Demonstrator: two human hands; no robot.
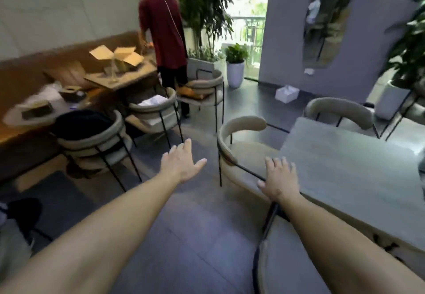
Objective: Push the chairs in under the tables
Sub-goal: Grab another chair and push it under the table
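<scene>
A grey table (349,169) fills the right side. A beige chair with a curved back and black legs (239,130) stands at its left edge, seat partly under the top. Another beige chair (340,109) sits at the far side, and a third chair (287,259) is right below me. My right hand (279,179) is spread open over the near chair's seat by the table corner; contact is unclear. My left hand (181,162) hovers open over the floor, holding nothing.
Three beige chairs (92,141) (154,111) (204,88) line a wooden table (128,75) at left, beside a bench. A person in a dark red shirt (163,31) stands there. Potted plants (235,68) and a white box (287,93) lie beyond on the tiled floor.
</scene>
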